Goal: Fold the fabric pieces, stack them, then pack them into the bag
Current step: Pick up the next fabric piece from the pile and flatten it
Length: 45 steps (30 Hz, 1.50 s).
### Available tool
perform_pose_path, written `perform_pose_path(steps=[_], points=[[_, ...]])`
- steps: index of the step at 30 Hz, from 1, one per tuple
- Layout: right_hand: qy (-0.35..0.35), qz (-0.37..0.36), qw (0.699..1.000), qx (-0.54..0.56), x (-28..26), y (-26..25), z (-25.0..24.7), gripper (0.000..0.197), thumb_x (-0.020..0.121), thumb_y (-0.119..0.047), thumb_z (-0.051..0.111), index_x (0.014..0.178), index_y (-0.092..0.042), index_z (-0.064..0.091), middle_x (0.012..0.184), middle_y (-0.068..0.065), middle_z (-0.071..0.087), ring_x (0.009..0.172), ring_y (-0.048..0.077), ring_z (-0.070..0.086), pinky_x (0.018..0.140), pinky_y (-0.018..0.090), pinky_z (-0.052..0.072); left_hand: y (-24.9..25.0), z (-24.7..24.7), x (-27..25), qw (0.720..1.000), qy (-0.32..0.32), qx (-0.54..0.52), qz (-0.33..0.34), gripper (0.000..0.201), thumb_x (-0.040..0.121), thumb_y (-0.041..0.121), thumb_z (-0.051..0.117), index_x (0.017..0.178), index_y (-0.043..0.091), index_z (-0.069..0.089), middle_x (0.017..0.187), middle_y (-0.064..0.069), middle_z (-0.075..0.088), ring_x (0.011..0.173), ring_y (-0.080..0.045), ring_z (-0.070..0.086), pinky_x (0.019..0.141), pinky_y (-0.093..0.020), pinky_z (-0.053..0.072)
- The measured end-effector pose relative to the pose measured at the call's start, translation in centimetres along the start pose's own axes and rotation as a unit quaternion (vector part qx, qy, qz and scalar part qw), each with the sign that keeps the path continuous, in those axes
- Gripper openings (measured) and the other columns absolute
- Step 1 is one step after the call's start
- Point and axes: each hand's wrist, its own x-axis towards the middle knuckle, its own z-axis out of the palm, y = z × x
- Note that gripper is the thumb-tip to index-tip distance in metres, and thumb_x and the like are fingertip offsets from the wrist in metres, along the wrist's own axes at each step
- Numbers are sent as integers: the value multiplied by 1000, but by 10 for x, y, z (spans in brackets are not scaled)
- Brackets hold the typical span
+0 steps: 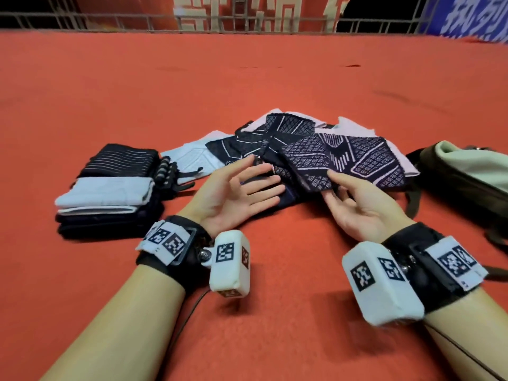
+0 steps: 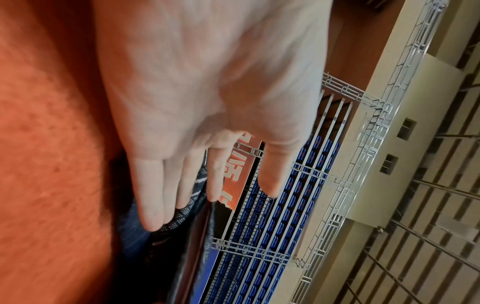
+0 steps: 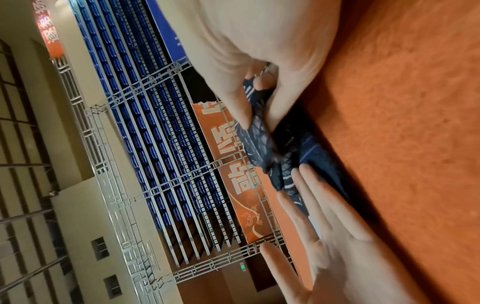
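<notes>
the loose fabric pieces [image 1: 316, 152], dark with pale geometric print and pale backing, lie overlapped in a heap on the red table cover [image 1: 247, 78], at 12 o'clock from the hands. a folded stack [image 1: 107, 193] sits at 9 o'clock of the heap, near it; the olive bag [image 1: 467, 171] lies at 3 o'clock, just beside the heap's edge.

the right hand [image 1: 357, 207] is palm up, thumb and fingers pinching the near corner of the top patterned piece [image 1: 343, 160]. the left hand [image 1: 236, 196] is palm up with fingers straight and spread, holding nothing, its fingertips over the near edge of the heap; contact cannot be told.

judgement: the pieces look thin, light and limp, with no stiffness to hold a shape, so one lifted by a single corner will droop and may drag its neighbours. best taken at two adjacent corners, one per hand, then laid flat for folding. breakage risk is low.
</notes>
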Motion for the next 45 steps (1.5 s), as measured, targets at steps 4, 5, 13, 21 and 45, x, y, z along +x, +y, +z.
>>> perform_pose_path(steps=[4, 5, 13, 21, 45], points=[[-67, 77, 989, -111, -8, 2, 0, 32, 78, 11, 65, 108, 4, 64, 103, 16, 71, 64, 18, 74, 67, 34, 64, -2, 3, -1, 998, 8, -50, -27, 76, 95, 59, 54, 146, 4, 38, 136, -27, 59, 122, -43, 61, 104, -52, 50], [-91, 100, 980, -147, -11, 4, 1, 30, 81, 10, 62, 109, 3, 65, 105, 16, 72, 66, 18, 75, 73, 35, 64, -3, 3, -1, 998, 13, -50, -27, 80, 94, 64, 52, 147, 5, 38, 135, -25, 61, 121, -40, 63, 100, -50, 52], [-136, 60, 868, -474, -17, 19, -3, 34, 82, 15, 68, 92, -14, 54, 59, -3, 59, 37, 1, 45, 37, 15, 37, 1, 1, -9, 996, -31, 85, -3, 40, 96, 36, 55, 102, 3, 78, 109, -23, 73, 91, -32, 74, 83, -45, 62], [-19, -77, 931, -357, -2, 11, -7, 37, 75, 3, 82, 103, -9, 59, 107, 23, 72, 82, 23, 76, 73, 33, 64, -4, -5, 0, 986, 10, 155, 55, 45, 83, -2, 60, 128, -3, 58, 122, -20, 67, 103, -26, 66, 102, -45, 50], [-209, 24, 847, -488, -9, -11, -14, 38, 92, -36, 64, 121, -13, 70, 123, 19, 71, 113, 37, 66, 99, 58, 53, -7, 12, -11, 980, -53, 185, -41, 32, 87, -3, 57, 118, -1, 66, 109, -23, 71, 87, -31, 70, 93, -45, 54]])
